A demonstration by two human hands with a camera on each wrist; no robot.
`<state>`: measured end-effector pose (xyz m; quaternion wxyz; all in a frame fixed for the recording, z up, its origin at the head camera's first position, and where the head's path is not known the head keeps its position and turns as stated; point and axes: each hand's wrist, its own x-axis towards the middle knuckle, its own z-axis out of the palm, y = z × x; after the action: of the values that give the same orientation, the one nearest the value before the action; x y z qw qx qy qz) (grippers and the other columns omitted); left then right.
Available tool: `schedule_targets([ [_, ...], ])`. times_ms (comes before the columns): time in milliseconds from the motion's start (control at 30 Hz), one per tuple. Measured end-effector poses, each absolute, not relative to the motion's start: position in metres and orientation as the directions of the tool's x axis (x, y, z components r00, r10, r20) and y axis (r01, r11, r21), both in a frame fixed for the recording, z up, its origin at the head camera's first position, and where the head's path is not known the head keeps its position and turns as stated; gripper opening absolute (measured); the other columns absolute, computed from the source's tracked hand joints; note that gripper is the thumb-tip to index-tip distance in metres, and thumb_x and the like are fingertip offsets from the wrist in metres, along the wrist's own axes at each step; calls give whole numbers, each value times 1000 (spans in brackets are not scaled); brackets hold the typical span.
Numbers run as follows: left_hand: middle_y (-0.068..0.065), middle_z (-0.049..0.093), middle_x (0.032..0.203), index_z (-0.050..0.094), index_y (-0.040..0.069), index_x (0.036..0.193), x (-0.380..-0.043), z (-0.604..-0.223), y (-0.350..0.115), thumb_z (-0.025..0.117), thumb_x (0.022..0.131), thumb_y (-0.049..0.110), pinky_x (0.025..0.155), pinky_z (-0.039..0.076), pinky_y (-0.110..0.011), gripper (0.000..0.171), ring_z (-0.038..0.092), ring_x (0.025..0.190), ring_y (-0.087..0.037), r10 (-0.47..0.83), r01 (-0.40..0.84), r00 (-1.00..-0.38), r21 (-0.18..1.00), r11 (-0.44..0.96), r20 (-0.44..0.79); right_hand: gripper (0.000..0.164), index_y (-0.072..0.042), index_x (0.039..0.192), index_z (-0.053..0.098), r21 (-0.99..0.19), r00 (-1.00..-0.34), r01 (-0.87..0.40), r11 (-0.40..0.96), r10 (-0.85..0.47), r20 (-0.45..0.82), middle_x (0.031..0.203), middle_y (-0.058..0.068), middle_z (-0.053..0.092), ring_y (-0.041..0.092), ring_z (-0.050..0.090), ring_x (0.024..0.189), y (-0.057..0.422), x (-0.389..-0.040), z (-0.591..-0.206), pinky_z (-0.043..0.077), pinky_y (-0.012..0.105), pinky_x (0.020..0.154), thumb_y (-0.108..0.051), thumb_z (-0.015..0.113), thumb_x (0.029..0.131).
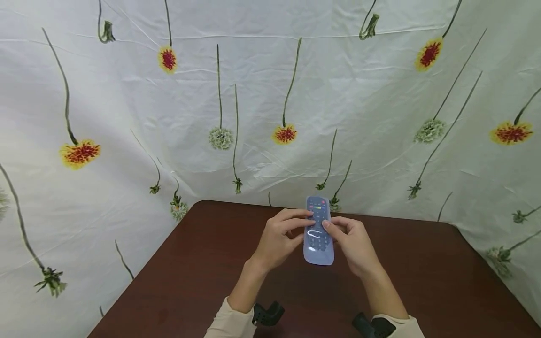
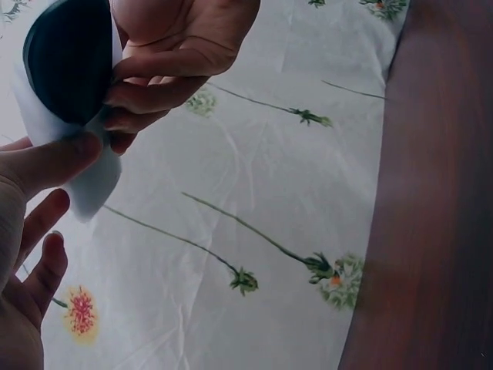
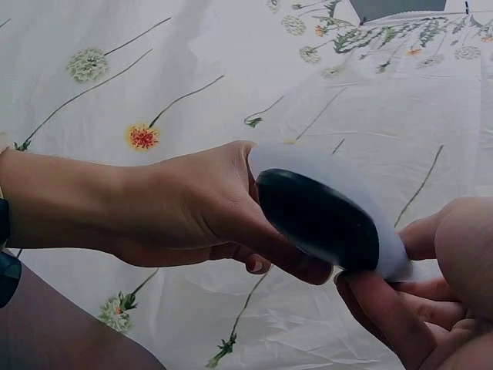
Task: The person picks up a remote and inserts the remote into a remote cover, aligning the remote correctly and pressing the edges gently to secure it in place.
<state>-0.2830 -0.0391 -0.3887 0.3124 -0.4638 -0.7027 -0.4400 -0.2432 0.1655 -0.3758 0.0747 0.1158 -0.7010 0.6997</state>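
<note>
A remote control (image 1: 318, 217) with several rows of buttons is held up above the table, inside a translucent whitish cover (image 1: 319, 259). My left hand (image 1: 274, 239) pinches its left side, fingertips on the button face and thumb on the underside. On the other side my right hand (image 1: 355, 244) grips it with the thumb on the face and fingers behind. The right wrist view shows the dark back of the remote control (image 3: 320, 220) framed by the pale cover (image 3: 394, 254). In the left wrist view, the left thumb (image 2: 58, 162) presses on the cover.
A dark reddish-brown table (image 1: 203, 281) lies below the hands. Behind and around it hangs a white cloth (image 1: 253, 61) printed with flowers. A black band (image 1: 268, 314) sits on the left wrist and another black band (image 1: 374, 326) on the right.
</note>
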Motion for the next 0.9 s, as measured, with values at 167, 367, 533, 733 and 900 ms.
schedule_targets([
  [167, -5, 75, 118, 80, 4, 109, -286, -388, -40, 87, 80, -5, 76, 55, -24, 31, 65, 106, -21, 389, 949, -313, 272, 157, 866, 34, 21, 119, 61, -967, -962, -247, -68, -105, 253, 95, 13, 75, 20, 73, 81, 166, -241, -374, 60, 34, 73, -10, 59, 106],
  [367, -5, 76, 112, 80, 3, 106, -288, -389, -40, 87, 79, -4, 90, 55, -31, 29, 68, 104, -21, 396, 962, -271, 230, 148, 877, 36, 20, 117, 63, -971, -962, -234, -55, -132, 239, 95, 12, 72, 18, 72, 80, 168, -239, -373, 60, 32, 70, -14, 58, 107],
  [533, -5, 77, 111, 80, 3, 106, -288, -389, -41, 87, 80, -3, 89, 55, -30, 28, 68, 103, -20, 396, 963, -265, 225, 146, 879, 38, 19, 118, 63, -974, -965, -227, -19, -128, 228, 95, 13, 71, 19, 72, 78, 169, -240, -373, 60, 32, 69, -17, 58, 107],
  [733, -6, 77, 111, 80, 2, 107, -289, -390, -41, 87, 77, -6, 90, 55, -33, 32, 68, 102, -22, 374, 967, -253, 222, 123, 892, 38, 18, 116, 64, -965, -959, -263, 18, -118, 259, 91, 11, 70, 16, 68, 73, 170, -240, -374, 58, 29, 64, -19, 56, 109],
  [900, -8, 77, 108, 79, 2, 108, -289, -390, -39, 86, 78, -8, 90, 55, -35, 33, 69, 100, -23, 346, 972, -233, 214, 94, 909, 36, 13, 109, 69, -954, -957, -290, 73, 11, 291, 89, 9, 67, 16, 62, 72, 167, -239, -373, 54, 27, 62, -23, 63, 106],
])
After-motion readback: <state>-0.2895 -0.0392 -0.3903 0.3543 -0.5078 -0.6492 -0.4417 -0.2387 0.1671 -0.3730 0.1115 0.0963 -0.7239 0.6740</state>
